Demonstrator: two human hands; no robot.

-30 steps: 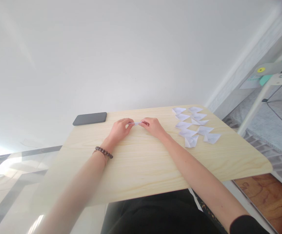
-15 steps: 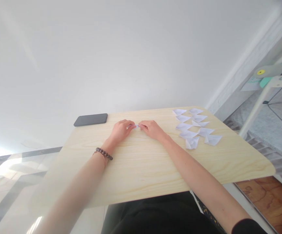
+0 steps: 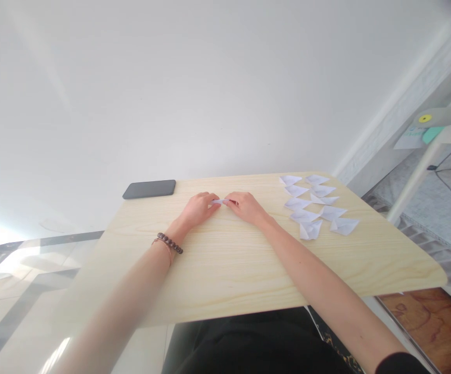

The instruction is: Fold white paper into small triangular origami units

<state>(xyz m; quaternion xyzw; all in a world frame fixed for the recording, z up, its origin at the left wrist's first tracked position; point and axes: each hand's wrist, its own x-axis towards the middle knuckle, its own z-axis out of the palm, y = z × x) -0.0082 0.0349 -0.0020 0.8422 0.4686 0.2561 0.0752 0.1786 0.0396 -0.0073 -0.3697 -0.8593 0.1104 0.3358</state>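
Between both hands, just above or on the far middle of the table, is a small folded piece of white paper (image 3: pixel 221 201). My left hand (image 3: pixel 200 209) pinches its left end between thumb and fingers; a dark bead bracelet and a thin band circle that wrist. At the paper's right end, my right hand (image 3: pixel 244 205) grips it in the same way. Only a narrow strip shows between the fingertips; the rest is hidden. To the right of my right hand lie several folded white paper pieces (image 3: pixel 310 229) in two rough columns.
The light wooden table (image 3: pixel 225 275) stands against a white wall (image 3: pixel 217 88). A dark phone (image 3: pixel 149 189) lies at its far left corner. Beyond the right edge is a white metal frame (image 3: pixel 416 179) with a grey joint.
The view has shifted slightly, so everything sits a little further right. My hands keep hold of the folded paper, and a slightly longer strip of it shows between the fingertips.
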